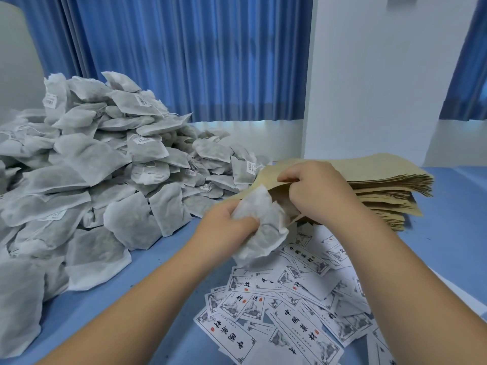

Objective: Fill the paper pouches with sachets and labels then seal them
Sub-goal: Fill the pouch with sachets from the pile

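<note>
A big blue curtain [184, 61] hangs behind the desk [448, 233], next to a white wall [369, 75]. The desk top is blue. A huge heap of grey-white sachets [92, 167] fills the left side of the desk, from the far edge to the near edge. A thick stack of brown paper pouches [390, 185] sits at the far right side. Lots of white labels [290, 312] with black writing and little pictures lie spread out near the front edge, on the right. In the middle of the desk, the right hand [316, 191] has its fingers curled on the top of one open pouch [263, 173], holding its mouth apart just in front of the stack. The left hand [226, 230] squeezes a bunched-up sachet [263, 227] in its bent fingers, and the top of the sachet is right at the pouch's mouth
</note>
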A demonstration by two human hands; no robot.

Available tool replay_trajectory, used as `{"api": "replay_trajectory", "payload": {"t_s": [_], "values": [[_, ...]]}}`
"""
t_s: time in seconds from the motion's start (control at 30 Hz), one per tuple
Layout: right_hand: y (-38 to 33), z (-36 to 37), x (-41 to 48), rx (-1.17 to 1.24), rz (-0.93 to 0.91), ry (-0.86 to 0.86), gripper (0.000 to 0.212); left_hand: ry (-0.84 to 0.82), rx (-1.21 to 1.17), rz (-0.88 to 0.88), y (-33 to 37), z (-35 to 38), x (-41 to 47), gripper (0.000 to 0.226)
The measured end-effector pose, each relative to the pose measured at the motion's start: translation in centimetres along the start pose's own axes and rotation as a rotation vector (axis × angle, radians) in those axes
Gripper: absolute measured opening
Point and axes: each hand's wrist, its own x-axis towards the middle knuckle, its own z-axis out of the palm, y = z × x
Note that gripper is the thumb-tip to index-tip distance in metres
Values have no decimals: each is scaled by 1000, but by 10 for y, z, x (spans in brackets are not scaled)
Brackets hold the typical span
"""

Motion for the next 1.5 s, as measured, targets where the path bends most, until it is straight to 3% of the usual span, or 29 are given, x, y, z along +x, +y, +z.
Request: {"api": "replay_trajectory", "payload": {"t_s": [0.17, 0.3, 0.4, 0.53, 0.73, 0.87, 0.93, 1.0, 1.13, 1.2, 1.27, 1.33, 1.5], "values": [[-4, 1, -2, -41, -26, -2, 49, -33, 494, -45, 12, 5, 4, 12], [-6, 2, -3, -64, -47, -1, 47, -122, 552, -163, 28, 9, 12, 16], [-5, 4, -2, -92, -56, 13, 46, -116, 347, -241, 39, 7, 17, 20], [-1, 1, 1, -153, -72, 50, 44, -116, -97, -308, 38, 2, 20, 18], [-4, 3, 0, -209, -147, -6, 42, -196, -739, -556, 39, -7, 24, 20], [-6, 4, -1, -209, -148, -36, 37, -141, -1030, -471, 47, -5, 21, 17], [-4, 1, -1, -196, -127, -27, 37, -190, -1121, -399, 46, -3, 18, 28], [-4, -1, -1, -193, -120, -19, 40, -220, -958, -334, 41, -2, 15, 30], [-6, -2, 0, -196, -130, 0, 40, -73, -70, -57, 36, 0, 9, 16], [-7, -2, -1, -191, -128, 6, 42, 87, 300, 82, 36, 2, 8, 24], [-7, -4, -3, -157, -124, 24, 45, 221, 402, 152, 35, 3, 10, 39], [-8, -6, -3, -97, -117, 52, 47, 261, 351, 197, 30, 4, 15, 44], [-9, -4, -4, -71, -121, 88, 47, 172, 464, 316, 19, 4, 23, 14]]}}
